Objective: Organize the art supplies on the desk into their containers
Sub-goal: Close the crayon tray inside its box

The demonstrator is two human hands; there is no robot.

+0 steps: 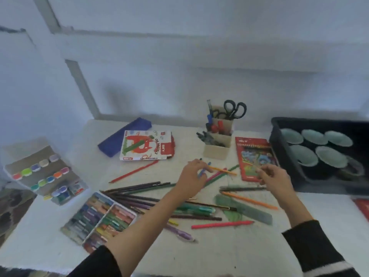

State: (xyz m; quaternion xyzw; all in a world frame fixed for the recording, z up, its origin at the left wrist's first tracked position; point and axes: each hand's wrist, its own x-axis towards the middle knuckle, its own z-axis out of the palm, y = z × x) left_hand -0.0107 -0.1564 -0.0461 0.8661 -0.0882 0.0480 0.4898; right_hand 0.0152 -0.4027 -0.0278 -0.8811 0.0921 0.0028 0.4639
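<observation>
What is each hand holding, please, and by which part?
The left hand pinches an orange pencil by one end; whether the right hand holds anything cannot be told.

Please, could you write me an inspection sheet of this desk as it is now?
Surface: desk under a white cover, crowded.
Job's things: loose coloured pencils, open pastel tray, oil pastels box, red pencil box, paint pots, beige organizer with scissors.
Clutter: green ruler, blue pouch, black crate of cups.
Fingers: left hand grips an orange pencil; right hand curled, hold unclear.
Cables: nothing seen.
Surroundings: pale wall behind.
</observation>
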